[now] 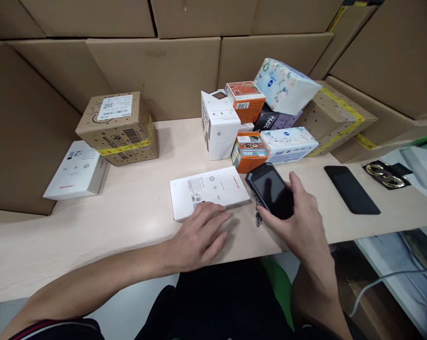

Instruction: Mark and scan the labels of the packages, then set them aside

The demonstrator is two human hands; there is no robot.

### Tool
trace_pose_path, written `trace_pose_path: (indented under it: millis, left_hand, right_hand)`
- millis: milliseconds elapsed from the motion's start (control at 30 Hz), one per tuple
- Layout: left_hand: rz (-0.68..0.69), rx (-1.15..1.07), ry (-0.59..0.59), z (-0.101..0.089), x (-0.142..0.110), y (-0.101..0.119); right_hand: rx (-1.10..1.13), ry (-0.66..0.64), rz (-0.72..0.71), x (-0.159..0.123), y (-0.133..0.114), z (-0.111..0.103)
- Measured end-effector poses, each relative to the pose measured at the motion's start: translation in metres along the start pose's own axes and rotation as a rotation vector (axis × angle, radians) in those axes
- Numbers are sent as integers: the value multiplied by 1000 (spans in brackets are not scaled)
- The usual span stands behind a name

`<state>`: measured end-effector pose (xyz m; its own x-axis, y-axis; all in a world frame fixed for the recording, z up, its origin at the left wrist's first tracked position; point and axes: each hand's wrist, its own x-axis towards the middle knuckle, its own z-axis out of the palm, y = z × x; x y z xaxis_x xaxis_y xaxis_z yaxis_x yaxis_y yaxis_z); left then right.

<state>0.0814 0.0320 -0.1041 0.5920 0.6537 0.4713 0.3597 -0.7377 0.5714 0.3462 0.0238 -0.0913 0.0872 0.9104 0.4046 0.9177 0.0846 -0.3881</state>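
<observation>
A black handheld device with a screen (272, 189), like a rugged phone, is gripped along its edges by my right hand (303, 219). It is tilted just above the table. Beneath its near edge lies a small dark item (258, 217), partly hidden and too small to name. My left hand (201, 233) rests with fingers outstretched at the near edge of a flat white box (209, 189) printed with red lettering and labels. To the right of my right hand, a black phone (351, 189) lies flat on the table.
Small orange boxes (251, 153), a white carton (220, 125) and floral tissue packs (287, 144) cluster at the back. A taped cardboard box (119, 127) and another white box (77, 170) stand left. Gold rings on a black card (387, 174) lie far right. Large cartons (157, 75) wall the back.
</observation>
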Motion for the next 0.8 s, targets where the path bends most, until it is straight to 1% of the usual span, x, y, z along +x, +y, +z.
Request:
trace_pose_path:
  millis: [67, 100, 133, 233, 367, 467, 567, 700, 800]
  left_hand:
    - [-286, -362, -6, 4, -1, 5]
    - [-409, -525, 11, 7, -2, 7]
    - [-499, -668, 43, 9, -2, 8]
    - [-636, -987, 161, 16, -1, 7]
    - [-798, -1286, 241, 15, 4, 8]
    - [-924, -1436, 281, 13, 8, 13]
    - [-1022, -1496, 274, 14, 10, 17]
    - [-1043, -1527, 244, 15, 8, 18]
    - [-1065, -1550, 254, 17, 6, 18]
  right_hand:
    - [40, 32, -104, 0, -17, 5]
    - [55, 43, -147, 0, -24, 9]
    - [65, 49, -184, 0, -31, 12]
    - [54, 52, -252, 1, -46, 22]
    - [36, 30, -253, -1, -55, 31]
    - [61, -3, -256, -5, -57, 33]
    - [80, -28, -264, -9, -57, 30]
    - [94, -50, -263, -16, -59, 24]
    - [104, -49, -257, -21, -61, 21]
